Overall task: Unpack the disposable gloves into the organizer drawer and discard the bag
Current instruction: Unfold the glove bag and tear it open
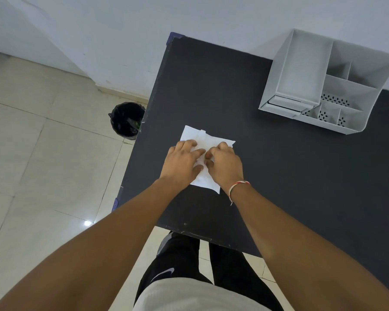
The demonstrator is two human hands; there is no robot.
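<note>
The glove bag (208, 140) is lying flat on the black table (279, 176), both hands pressing on it. The left hand (182, 162) and right hand (225, 164) are curling fingers onto its middle, likely pinching to tear it open. Well apart, the organizer (355, 129) is waiting by the wall; the lined bin (127, 120) is standing on the floor beside the table.

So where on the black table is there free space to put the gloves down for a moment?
The black table is bare between the white bag and the grey organizer, and across its whole right side. The far left corner behind the bag is free too. It is crowded only at the bag, where the left hand and right hand rest.
</note>
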